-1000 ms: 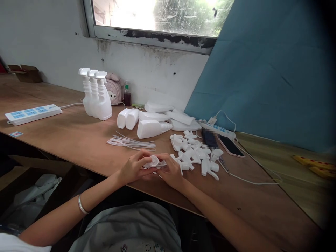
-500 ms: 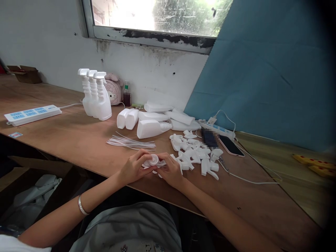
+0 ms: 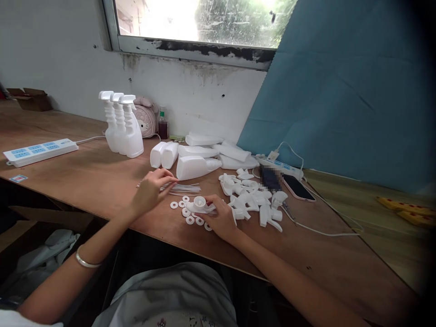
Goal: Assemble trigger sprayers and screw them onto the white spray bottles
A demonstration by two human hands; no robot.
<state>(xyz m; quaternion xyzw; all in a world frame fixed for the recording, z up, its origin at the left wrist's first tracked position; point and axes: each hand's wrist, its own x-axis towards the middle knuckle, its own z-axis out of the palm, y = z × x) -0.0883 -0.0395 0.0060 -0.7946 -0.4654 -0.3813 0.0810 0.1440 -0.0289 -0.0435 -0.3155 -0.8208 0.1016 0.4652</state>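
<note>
Over tubes [image 3: 188,188] now: left hand [image 3: 153,187]; right hand [image 3: 220,218] keeps spray head [image 3: 199,205].

– Views held?
– One: worn on the head, facing forward, pitched down.
– Nearest item?
– The wearer's lap [image 3: 166,295], bottom edge, close below.
– Middle range?
– Left fingers [image 3: 165,172] and right fingers [image 3: 213,199], below centre, over the counter [image 3: 85,177].
– Farthest?
– Wall [image 3: 184,97] and window [image 3: 204,25], latter cropped by the top edge; field wide, right margin dark.
</note>
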